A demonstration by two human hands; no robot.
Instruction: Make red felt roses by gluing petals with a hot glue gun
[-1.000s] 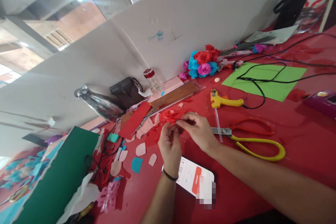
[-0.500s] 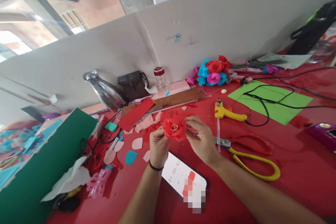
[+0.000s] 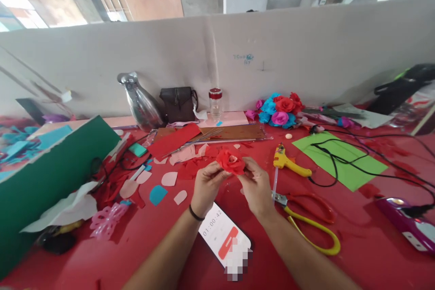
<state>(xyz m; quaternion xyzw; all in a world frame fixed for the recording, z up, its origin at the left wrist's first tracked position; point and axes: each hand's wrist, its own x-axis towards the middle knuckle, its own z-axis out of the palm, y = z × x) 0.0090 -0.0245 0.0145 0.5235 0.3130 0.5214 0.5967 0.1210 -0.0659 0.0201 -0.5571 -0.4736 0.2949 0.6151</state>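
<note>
A red paper flower (image 3: 231, 161) with a paler pink centre is held up over the red table (image 3: 136, 253). My left hand (image 3: 208, 186) pinches its left side, fingers closed on the petals. On the opposite side my right hand (image 3: 256, 186) grips the petals between thumb and fingers. The underside of the flower is hidden. Below the hands lies a phone (image 3: 212, 235) showing a timer. To the right are a yellow glue gun (image 3: 288, 163) and a pair of scissors or snips (image 3: 306, 217) with red and yellow handles.
Cut paper petals (image 3: 158, 195) and a red paper strip (image 3: 176, 140) lie to the left, beside a green board (image 3: 68, 186). Along the wall stand a steel flask (image 3: 144, 104), a brown pouch (image 3: 180, 103), a glass jar (image 3: 215, 104) and a flower bunch (image 3: 280, 111). Black cords cross a green sheet (image 3: 353, 176).
The camera view has levelled and shifted. The flower has tipped so its face points more upward, and my right hand has closed in on its right side. Both hands still hold it.
</note>
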